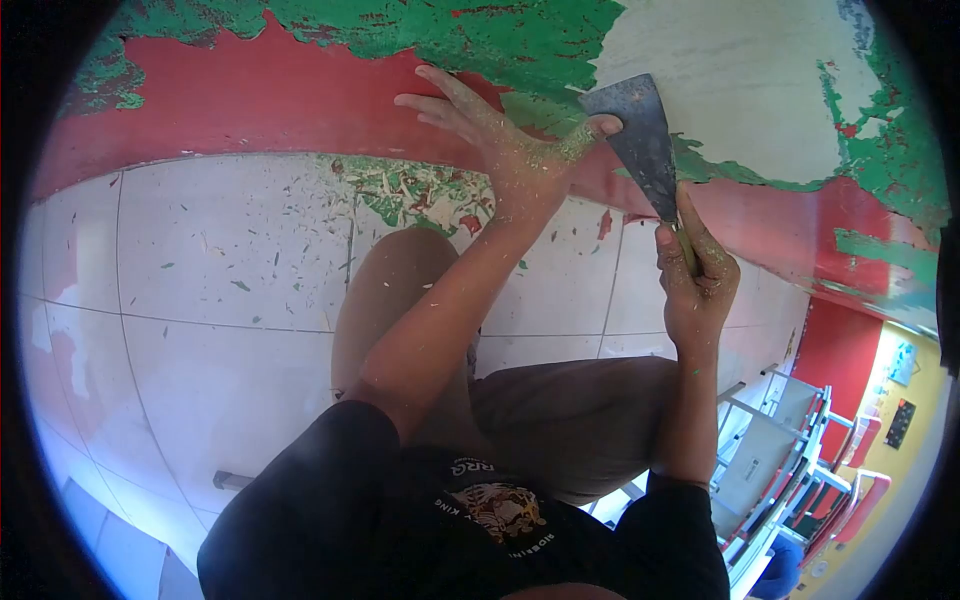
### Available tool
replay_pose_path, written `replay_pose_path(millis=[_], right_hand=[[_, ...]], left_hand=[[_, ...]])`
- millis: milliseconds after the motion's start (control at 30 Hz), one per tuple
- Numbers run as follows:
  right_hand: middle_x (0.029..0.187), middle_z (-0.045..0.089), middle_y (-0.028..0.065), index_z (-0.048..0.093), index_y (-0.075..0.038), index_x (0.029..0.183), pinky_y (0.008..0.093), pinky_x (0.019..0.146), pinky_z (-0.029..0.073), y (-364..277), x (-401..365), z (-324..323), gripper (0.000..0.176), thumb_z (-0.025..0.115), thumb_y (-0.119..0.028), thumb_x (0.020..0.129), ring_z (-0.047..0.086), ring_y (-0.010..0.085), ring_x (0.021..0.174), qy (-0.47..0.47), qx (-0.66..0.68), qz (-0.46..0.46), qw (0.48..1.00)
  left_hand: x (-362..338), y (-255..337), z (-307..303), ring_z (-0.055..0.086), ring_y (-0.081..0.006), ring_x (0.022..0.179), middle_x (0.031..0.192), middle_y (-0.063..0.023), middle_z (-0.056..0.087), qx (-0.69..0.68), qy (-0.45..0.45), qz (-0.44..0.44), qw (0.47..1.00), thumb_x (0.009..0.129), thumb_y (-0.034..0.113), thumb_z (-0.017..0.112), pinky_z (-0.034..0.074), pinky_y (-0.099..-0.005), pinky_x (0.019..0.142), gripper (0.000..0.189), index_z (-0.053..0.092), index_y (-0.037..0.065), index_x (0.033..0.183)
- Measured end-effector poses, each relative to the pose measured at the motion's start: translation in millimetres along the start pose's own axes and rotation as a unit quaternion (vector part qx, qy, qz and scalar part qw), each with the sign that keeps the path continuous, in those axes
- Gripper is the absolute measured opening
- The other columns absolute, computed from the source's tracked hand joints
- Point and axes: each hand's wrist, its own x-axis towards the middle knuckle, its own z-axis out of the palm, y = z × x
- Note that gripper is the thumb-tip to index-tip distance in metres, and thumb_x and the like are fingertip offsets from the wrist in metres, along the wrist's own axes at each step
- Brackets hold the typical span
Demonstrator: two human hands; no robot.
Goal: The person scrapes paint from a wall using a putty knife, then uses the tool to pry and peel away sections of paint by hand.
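My right hand is wrapped round the handle of a paint scraper, forefinger stretched along it. The scraper's wide, dark metal blade points up against the wall, at the edge of a pale bare patch. My left hand lies against the wall with fingers spread, dusted with green flakes. Its thumb tip overlaps the near side of the blade. Peeling green paint covers the wall's upper part, with red paint below it.
Green, white and red paint chips lie heaped on the white tiled floor along the wall's foot, with smaller flakes scattered outward. My bent knee is beside the heap. Stacked metal-framed furniture stands at the right.
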Motion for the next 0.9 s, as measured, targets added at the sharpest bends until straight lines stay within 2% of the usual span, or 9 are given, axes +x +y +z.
replay_pose_path(millis=[100, 167, 267, 600, 700, 900], right_hand=[[0.089, 0.071, 0.0044, 0.058, 0.001, 0.139, 0.0225, 0.074, 0.046, 0, -2, 2, 0.046, 0.069, -0.017, 0.098, 0.051, 0.0045, 0.078, 0.011, -0.015, -0.01, 1.0], [0.084, 0.068, 0.0023, 0.058, 0.0, 0.139, 0.0213, 0.071, 0.044, -1, -4, 3, 0.046, 0.068, -0.017, 0.098, 0.049, 0.0046, 0.075, 0.004, -0.003, 0.028, 1.0], [0.079, 0.064, -0.0001, 0.058, 0.0, 0.139, 0.0206, 0.068, 0.042, 1, -3, 4, 0.046, 0.068, -0.016, 0.098, 0.046, 0.0046, 0.071, 0.003, 0.0, 0.009, 1.0], [0.076, 0.06, -0.0016, 0.058, -0.001, 0.14, 0.0209, 0.064, 0.039, 9, -4, 2, 0.047, 0.069, -0.017, 0.098, 0.046, 0.0049, 0.068, 0.005, 0.025, 0.014, 1.0], [0.072, 0.057, -0.0032, 0.058, -0.001, 0.14, 0.0211, 0.062, 0.038, 10, -2, 3, 0.047, 0.069, -0.018, 0.098, 0.045, 0.0051, 0.067, 0.016, 0.007, -0.015, 1.0], [0.071, 0.056, -0.0037, 0.056, 0.0, 0.141, 0.0208, 0.061, 0.038, 10, -3, 11, 0.048, 0.07, -0.016, 0.097, 0.046, 0.0041, 0.067, 0.026, 0.052, 0.027, 0.998]], left_hand=[[0, 2, 1, -0.031, -0.0503, 0.144, 0.153, -0.036, -0.035, 0.002, -0.006, -0.008, 1.0, 0.048, 0.073, 0.089, -0.002, -0.0697, 0.117, 0.173, -0.029, 0.0, 0.151], [2, 3, 3, -0.03, -0.0506, 0.144, 0.153, -0.0369, -0.035, -0.022, 0.008, -0.025, 0.999, 0.048, 0.073, 0.088, -0.002, -0.0698, 0.117, 0.172, -0.029, 0.0, 0.151], [2, 6, 2, -0.03, -0.0505, 0.144, 0.153, -0.037, -0.035, -0.025, 0.006, -0.04, 0.999, 0.05, 0.072, 0.088, -0.002, -0.0695, 0.117, 0.171, -0.029, 0.0, 0.151], [-1, 0, -2, -0.027, -0.0487, 0.146, 0.153, -0.0356, -0.034, 0.017, -0.017, -0.016, 1.0, 0.052, 0.077, 0.084, -0.002, -0.0666, 0.119, 0.17, -0.028, -0.003, 0.151], [-1, 0, 0, -0.026, -0.0482, 0.147, 0.154, -0.0349, -0.034, 0.001, -0.001, -0.013, 1.0, 0.052, 0.08, 0.082, -0.002, -0.0657, 0.119, 0.169, -0.027, -0.003, 0.151], [-1, 2, 0, -0.026, -0.0476, 0.147, 0.155, -0.0362, -0.032, -0.008, 0.004, -0.032, 0.999, 0.051, 0.081, 0.081, -0.002, -0.0653, 0.119, 0.169, -0.025, -0.002, 0.152]])
